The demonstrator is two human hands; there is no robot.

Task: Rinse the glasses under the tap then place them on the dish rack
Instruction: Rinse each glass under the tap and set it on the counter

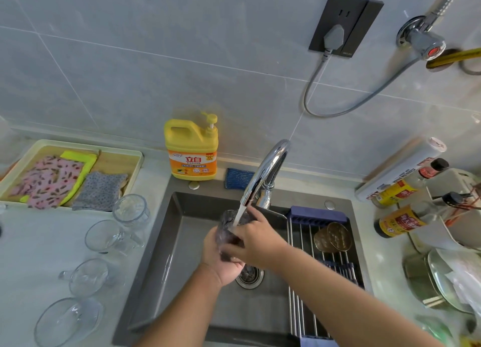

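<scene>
Left hand (221, 264) cups the glass (227, 223) from below, right hand (256, 238) curls round its side, holding it right under the tap (268, 169) so the stream lands inside.

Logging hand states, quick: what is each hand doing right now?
Left hand: grips the glass from below, under the running tap.
Right hand: fingers curled round the same glass.

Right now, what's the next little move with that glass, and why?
Probably tilt the glass to tip its water into the sink: the stream from the tap runs into it, left grip and right grip both hold it, and the dish rack waits alongside.
</scene>
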